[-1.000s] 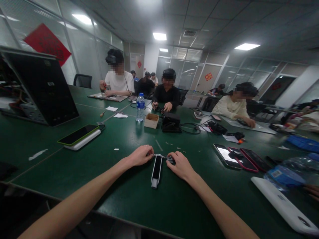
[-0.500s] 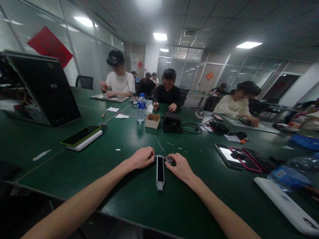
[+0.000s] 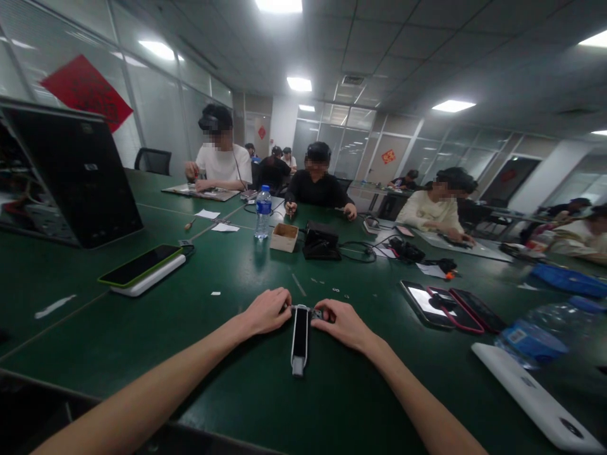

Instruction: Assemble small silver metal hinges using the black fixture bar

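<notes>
A narrow black and white device [image 3: 300,338] lies lengthwise on the green table [image 3: 227,354] in front of me. My left hand [image 3: 266,311] rests with curled fingers at the left of its far end. My right hand [image 3: 342,323] is curled at the right of that end, pinching a small dark part [image 3: 317,313] joined to the device. What the left fingertips grip is hidden.
A phone on a white power bank [image 3: 142,270] lies to the left, an open computer case [image 3: 66,174] beyond it. Phones [image 3: 443,302], a water bottle [image 3: 540,333] and a white slab [image 3: 535,397] lie to the right. Small screws [image 3: 332,289], a box [image 3: 284,237] and a bottle [image 3: 262,212] stand ahead. Several people sit opposite.
The view has tipped up and shifted a little. The device has swung from slightly slanted to straight towards me. Both hands stay at its far end.
</notes>
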